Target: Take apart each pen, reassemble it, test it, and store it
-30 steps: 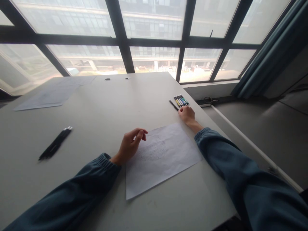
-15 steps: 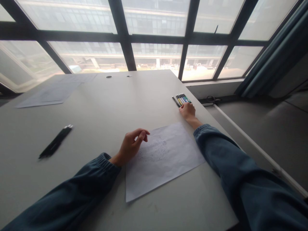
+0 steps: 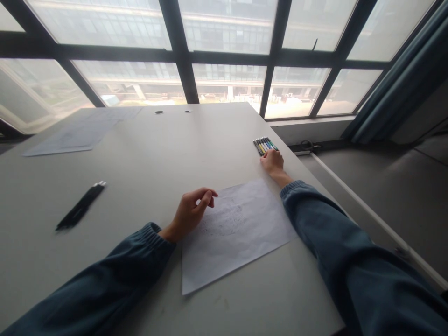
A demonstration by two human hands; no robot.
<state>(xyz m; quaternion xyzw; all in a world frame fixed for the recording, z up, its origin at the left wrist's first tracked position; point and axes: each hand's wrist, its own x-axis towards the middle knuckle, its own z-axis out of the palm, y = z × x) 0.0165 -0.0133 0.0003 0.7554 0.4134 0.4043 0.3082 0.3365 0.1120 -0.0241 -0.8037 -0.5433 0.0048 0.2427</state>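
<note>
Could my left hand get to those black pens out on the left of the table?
Probably yes. The left hand rests loosely curled at the edge of the paper sheet, and only table surface lies between it and the black pens, so the way looks free.

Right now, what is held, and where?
Left hand: fingertips by a corner of the paper, no visible grip. Right hand: at the near ends of the markers; grip cannot be told.

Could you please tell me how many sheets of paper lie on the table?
2 at least: the drawn sheet by the left hand, near the table's front edge; the far sheet at the back left corner, possibly several overlapping.
</note>
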